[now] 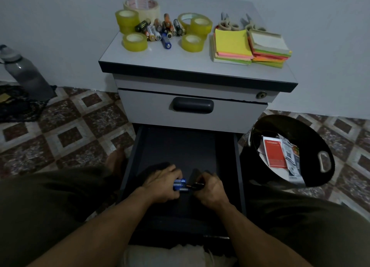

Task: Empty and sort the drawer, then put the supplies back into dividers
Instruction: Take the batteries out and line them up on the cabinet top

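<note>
Drawer, lowest in the cabinet, stands pulled out between my legs. Its dark floor is bare ahead of my hands, and the side walls are close on both flanks. Near the drawer's front, my left hand curls round blue batteries. My right hand pinches a black battery just beside them. Their labels are too small to read. The cabinet top carries tape rolls, loose batteries, sticky notes and scissors. At right, a black bin holds a red packet lettered "STATIONERY".
</note>
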Available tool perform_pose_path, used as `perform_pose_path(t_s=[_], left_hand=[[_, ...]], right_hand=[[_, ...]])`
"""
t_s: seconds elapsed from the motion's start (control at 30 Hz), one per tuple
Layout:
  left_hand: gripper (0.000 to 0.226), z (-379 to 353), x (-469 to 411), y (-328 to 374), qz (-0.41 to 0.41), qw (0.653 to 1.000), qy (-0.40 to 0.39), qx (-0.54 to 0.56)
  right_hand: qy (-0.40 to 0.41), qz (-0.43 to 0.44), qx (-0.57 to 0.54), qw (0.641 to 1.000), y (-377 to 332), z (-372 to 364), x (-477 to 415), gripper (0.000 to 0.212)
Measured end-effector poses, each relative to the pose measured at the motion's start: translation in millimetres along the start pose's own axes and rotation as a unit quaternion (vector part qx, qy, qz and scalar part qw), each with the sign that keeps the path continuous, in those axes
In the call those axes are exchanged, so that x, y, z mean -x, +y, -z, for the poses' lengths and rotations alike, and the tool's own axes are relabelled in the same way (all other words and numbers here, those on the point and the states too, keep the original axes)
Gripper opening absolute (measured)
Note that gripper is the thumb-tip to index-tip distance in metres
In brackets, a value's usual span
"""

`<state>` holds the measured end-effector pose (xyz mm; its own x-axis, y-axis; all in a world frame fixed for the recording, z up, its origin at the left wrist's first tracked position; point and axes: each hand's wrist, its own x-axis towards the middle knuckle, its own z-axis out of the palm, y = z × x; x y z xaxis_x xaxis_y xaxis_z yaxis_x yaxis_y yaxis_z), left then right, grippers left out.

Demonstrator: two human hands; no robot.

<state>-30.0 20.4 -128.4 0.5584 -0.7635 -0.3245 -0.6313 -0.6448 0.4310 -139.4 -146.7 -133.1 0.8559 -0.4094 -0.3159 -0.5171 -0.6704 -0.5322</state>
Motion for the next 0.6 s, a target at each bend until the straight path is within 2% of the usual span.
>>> perform_pose_path(t_s=[0.33,0.6], left_hand=[[0.013,-1,3,-12,-0.011,0.999,0.017,0.027],[0.007,-2,4,-18,0.016,0.998,0.03,0.058]], right_hand=[[-0.018,-0.009,0.025,0.999,-3,-4,-4,0.023],[-0.014,0.001,0.027,1.0,-2,-2,-3,0.022]])
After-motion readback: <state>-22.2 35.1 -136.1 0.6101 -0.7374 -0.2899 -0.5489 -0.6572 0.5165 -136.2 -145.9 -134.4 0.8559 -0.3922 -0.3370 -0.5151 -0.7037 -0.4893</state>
